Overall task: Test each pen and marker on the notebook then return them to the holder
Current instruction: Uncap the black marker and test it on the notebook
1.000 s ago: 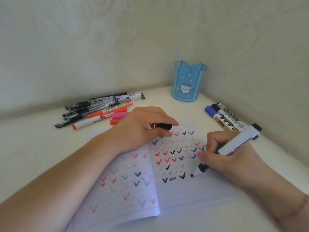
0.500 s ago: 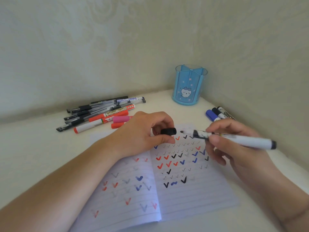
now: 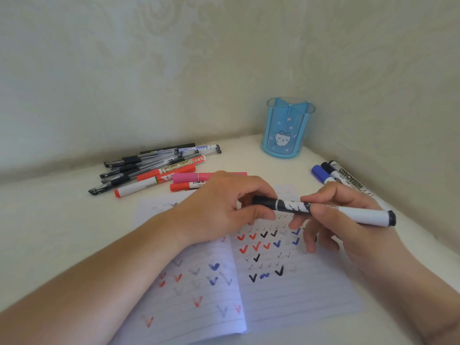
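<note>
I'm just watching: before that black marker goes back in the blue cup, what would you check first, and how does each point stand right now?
1. Cap on the black marker: cannot tell if fully seated; the left hand grips the cap end against the barrel.
2. Firm hold: ok; the right hand grips the barrel.
3. Test mark made: ok; the notebook shows black ticks, though which pen made them cannot be told.
4. Blue holder upright: ok, standing in the corner.
5. Room in the holder: ok, no pens show inside it.
6. Way to the holder: ok; the markers by the wall lie to its side.
</note>
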{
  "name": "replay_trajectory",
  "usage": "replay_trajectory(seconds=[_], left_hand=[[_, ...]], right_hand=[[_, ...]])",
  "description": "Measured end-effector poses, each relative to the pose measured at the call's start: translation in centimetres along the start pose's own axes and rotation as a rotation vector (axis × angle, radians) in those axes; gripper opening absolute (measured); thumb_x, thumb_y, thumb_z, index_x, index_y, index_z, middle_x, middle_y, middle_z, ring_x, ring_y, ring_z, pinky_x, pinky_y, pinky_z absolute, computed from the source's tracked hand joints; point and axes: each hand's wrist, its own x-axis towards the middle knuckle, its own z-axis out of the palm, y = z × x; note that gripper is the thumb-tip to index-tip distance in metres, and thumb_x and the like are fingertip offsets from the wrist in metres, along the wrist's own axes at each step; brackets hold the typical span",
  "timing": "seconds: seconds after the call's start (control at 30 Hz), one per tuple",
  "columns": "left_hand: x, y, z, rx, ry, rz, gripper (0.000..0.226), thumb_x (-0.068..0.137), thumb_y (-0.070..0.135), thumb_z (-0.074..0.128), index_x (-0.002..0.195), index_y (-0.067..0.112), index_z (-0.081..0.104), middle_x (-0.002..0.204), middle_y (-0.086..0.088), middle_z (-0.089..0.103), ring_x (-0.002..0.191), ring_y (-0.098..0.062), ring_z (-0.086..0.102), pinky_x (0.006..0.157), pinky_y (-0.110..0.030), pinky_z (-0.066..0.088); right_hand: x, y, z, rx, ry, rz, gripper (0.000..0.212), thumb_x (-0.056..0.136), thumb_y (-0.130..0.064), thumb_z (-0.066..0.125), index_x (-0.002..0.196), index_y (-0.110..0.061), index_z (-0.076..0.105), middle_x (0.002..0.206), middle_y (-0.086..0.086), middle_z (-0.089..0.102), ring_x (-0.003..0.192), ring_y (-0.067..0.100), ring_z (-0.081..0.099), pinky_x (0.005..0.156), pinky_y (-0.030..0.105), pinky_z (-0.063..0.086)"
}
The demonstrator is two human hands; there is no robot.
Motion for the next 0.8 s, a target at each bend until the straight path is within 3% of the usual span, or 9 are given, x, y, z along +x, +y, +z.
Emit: replay_trajectory(seconds=[0.13, 0.23, 0.33, 0.4, 0.5, 0.63, 0.73, 0.8], left_hand=[[-0.1, 0.1, 0.3, -0.136, 0.026, -0.076, 0.014, 0.08, 0.014, 0.077, 0.093, 0.02, 0.073, 0.074, -0.001, 0.072, 0.057, -0.011, 0.066, 0.067, -0.036, 0.057], [-0.1, 0.2, 0.6, -0.179, 0.032, -0.085, 0.015, 0.08, 0.011, 0.078, 0.091, 0.02, 0.073, 0.071, -0.004, 0.071, 0.053, -0.009, 0.063, 0.059, -0.028, 0.054], [-0.2, 0.4, 0.9, -0.176, 0.02, -0.072, 0.017, 0.08, 0.012, 0.078, 0.087, 0.026, 0.072, 0.069, -0.006, 0.07, 0.051, -0.009, 0.061, 0.055, -0.025, 0.052], [-0.3, 0.5, 1.1, -0.171, 0.027, -0.061, 0.02, 0.08, 0.013, 0.078, 0.085, 0.031, 0.071, 0.068, -0.006, 0.07, 0.049, -0.01, 0.059, 0.053, -0.023, 0.05], [-0.3, 0.5, 1.1, -0.129, 0.031, -0.035, 0.014, 0.08, 0.015, 0.078, 0.088, 0.026, 0.072, 0.067, -0.006, 0.07, 0.05, -0.015, 0.061, 0.053, -0.027, 0.05], [0.2, 0.3, 1.0, -0.146, 0.113, 0.002, 0.02, 0.079, 0.016, 0.078, 0.09, 0.03, 0.07, 0.077, 0.0, 0.073, 0.053, -0.008, 0.063, 0.061, -0.024, 0.054], [0.2, -0.2, 0.6, -0.08, 0.178, 0.015, 0.018, 0.078, 0.029, 0.076, 0.095, 0.025, 0.071, 0.077, 0.011, 0.072, 0.061, -0.01, 0.066, 0.067, -0.022, 0.054], [0.0, -0.6, 0.2, -0.03, 0.193, 0.007, 0.024, 0.077, 0.033, 0.078, 0.098, 0.022, 0.073, 0.081, 0.014, 0.073, 0.068, -0.009, 0.067, 0.073, -0.027, 0.055]], right_hand=[[-0.1, 0.4, 0.0, -0.043, 0.002, -0.047, 0.042, 0.062, -0.06, 0.078, 0.076, -0.022, 0.065, 0.074, 0.014, 0.072, 0.042, 0.025, 0.056, 0.042, 0.018, 0.034], [-0.1, 0.3, 0.2, 0.01, 0.004, -0.053, 0.011, 0.075, -0.026, 0.074, 0.068, -0.024, 0.065, 0.065, 0.01, 0.07, 0.039, 0.022, 0.05, 0.042, 0.013, 0.035], [-0.3, 0.5, 0.2, 0.019, 0.02, -0.041, 0.017, 0.075, -0.009, 0.058, 0.064, -0.02, 0.062, 0.06, 0.01, 0.067, 0.038, 0.021, 0.046, 0.042, 0.014, 0.038], [-0.4, 0.4, 0.1, 0.018, 0.01, -0.038, 0.012, 0.075, -0.01, 0.058, 0.066, -0.015, 0.06, 0.059, 0.011, 0.067, 0.039, 0.021, 0.046, 0.042, 0.015, 0.038], [-0.3, 0.3, 0.1, -0.002, -0.016, -0.051, 0.012, 0.074, -0.016, 0.068, 0.066, -0.024, 0.066, 0.058, 0.008, 0.066, 0.042, 0.019, 0.047, 0.043, 0.016, 0.039], [0.6, 0.2, -0.4, -0.04, 0.001, -0.044, 0.012, 0.068, -0.033, 0.08, 0.071, -0.027, 0.069, 0.059, 0.006, 0.064, 0.052, 0.012, 0.05, 0.048, 0.015, 0.037], [1.6, -0.4, -1.4, 0.03, 0.073, -0.065, 0.042, 0.053, -0.051, 0.087, 0.081, -0.026, 0.069, 0.056, -0.007, 0.051, 0.051, 0.011, 0.041, 0.048, 0.021, 0.027], [1.8, -0.6, -2.0, 0.112, 0.16, -0.058, 0.049, 0.045, -0.056, 0.088, 0.076, -0.026, 0.066, 0.058, -0.004, 0.049, 0.051, 0.014, 0.041, 0.047, 0.024, 0.025]])
